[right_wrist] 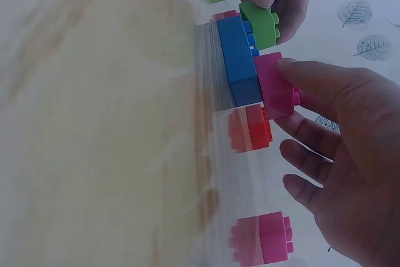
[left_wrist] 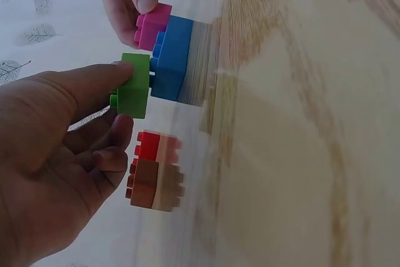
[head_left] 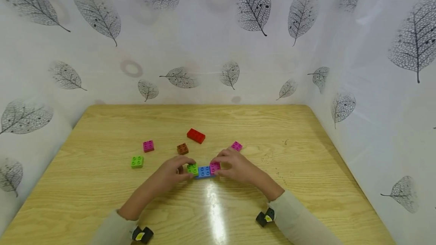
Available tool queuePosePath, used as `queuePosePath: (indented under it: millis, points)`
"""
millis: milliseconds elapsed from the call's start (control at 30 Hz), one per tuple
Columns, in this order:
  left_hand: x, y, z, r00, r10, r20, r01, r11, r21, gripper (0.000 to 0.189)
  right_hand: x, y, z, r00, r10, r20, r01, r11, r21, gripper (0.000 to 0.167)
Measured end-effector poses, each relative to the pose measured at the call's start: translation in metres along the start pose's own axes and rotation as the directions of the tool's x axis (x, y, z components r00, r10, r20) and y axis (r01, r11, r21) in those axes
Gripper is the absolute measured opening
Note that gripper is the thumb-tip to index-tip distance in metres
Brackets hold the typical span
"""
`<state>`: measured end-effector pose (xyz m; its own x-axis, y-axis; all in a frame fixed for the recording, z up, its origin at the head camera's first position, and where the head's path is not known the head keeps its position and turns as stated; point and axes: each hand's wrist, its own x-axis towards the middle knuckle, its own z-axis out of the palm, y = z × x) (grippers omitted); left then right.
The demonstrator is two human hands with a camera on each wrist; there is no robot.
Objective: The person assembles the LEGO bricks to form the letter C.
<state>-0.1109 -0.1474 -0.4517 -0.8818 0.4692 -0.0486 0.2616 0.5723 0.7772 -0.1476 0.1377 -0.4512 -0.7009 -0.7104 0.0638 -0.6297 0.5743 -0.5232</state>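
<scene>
1. Pinching a green brick (head_left: 192, 169) with the left hand (head_left: 169, 173), between the thumb on the near side and a finger on the far side (remaining fingers loosely bent in the left wrist view).
2. Holding that green brick at the left end of a blue brick (head_left: 204, 171), partly past its edge (blue stud visible between the two in the left wrist view; impossible to tell how firmly seated).
3. Gripping a pink brick (head_left: 213, 167) with the right hand (head_left: 235, 165), likewise between thumb and finger, with the other fingers bent loosely below in the right wrist view.
4. Touching the right end of the blue brick with the pink brick, and jutting slightly past that end.
5. Showing the blue brick on the worktop (head_left: 306, 150), studs upward between both hands, with bare studs along its middle.
6. Finding a brown brick (head_left: 182, 149) just beyond the left hand, with a red brick (head_left: 196, 135) farther back and slightly right (studs up on both).
7. Spotting a second pink brick (head_left: 148, 146) and a second green brick (head_left: 137, 162) near each other, off to the left.
8. Seeing a third pink brick (head_left: 236, 146) just beyond the right hand (partly hidden by it in the head view).
9. Wearing pale sleeves (head_left: 299, 218), with a black device (head_left: 265, 217) at each wrist.
10. Noting a whitish, leaf-patterned backdrop (head_left: 204, 41) around the worktop.
</scene>
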Motion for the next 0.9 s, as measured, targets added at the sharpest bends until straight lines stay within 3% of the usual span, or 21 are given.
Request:
queuePosePath:
  millis: [900]
  points:
    - [0.004,0.0016,0.009,0.999,-0.025,-0.027,0.026,0.999,0.027,0.038,-0.0002,-0.001,-0.0006,1.0,-0.02,-0.012,0.02,1.0,-0.003,0.031]
